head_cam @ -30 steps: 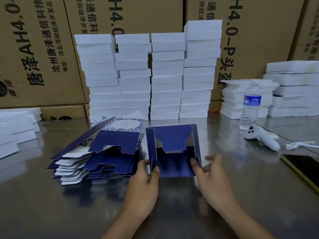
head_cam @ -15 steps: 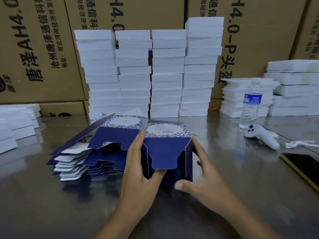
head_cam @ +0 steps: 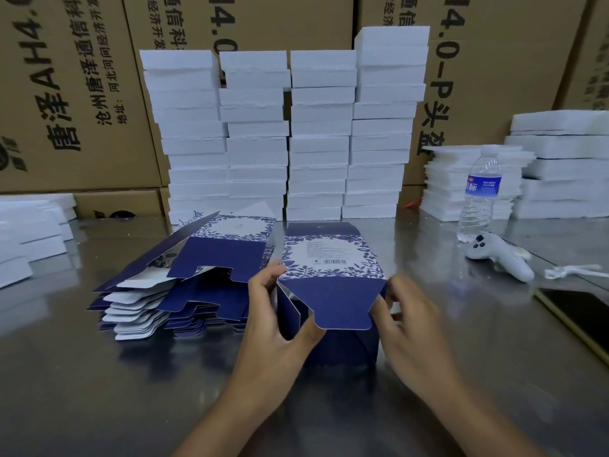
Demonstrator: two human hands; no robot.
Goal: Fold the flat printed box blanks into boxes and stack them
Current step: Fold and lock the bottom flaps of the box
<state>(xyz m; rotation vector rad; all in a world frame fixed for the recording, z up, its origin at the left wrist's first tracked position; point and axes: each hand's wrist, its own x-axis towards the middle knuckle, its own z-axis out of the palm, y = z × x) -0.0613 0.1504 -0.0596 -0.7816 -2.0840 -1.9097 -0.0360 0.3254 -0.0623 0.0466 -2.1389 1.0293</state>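
Observation:
A half-folded dark blue box point(head_cam: 333, 278) with a white floral panel and barcode on top stands on the steel table in front of me. Its tabbed end flap hangs toward me, unfolded. My left hand point(head_cam: 276, 324) grips the box's left side, thumb under the flap and fingers at the left top corner. My right hand point(head_cam: 408, 321) is blurred at the box's right edge, fingers curled against the flap's right corner. A fanned pile of flat blue-and-white box blanks point(head_cam: 178, 285) lies to the left of the box.
Tall stacks of white foam blocks point(head_cam: 283, 133) stand behind, more foam at right point(head_cam: 560, 166) and left point(head_cam: 29, 232). A water bottle point(head_cam: 479, 199), a white controller point(head_cam: 501, 262) and a dark phone point(head_cam: 583, 311) lie at right. Brown cartons point(head_cam: 72, 94) wall the back.
The box was open with its inside facing me; it has been turned so the printed panel faces up. Both hands shifted to its near corners at the end flap.

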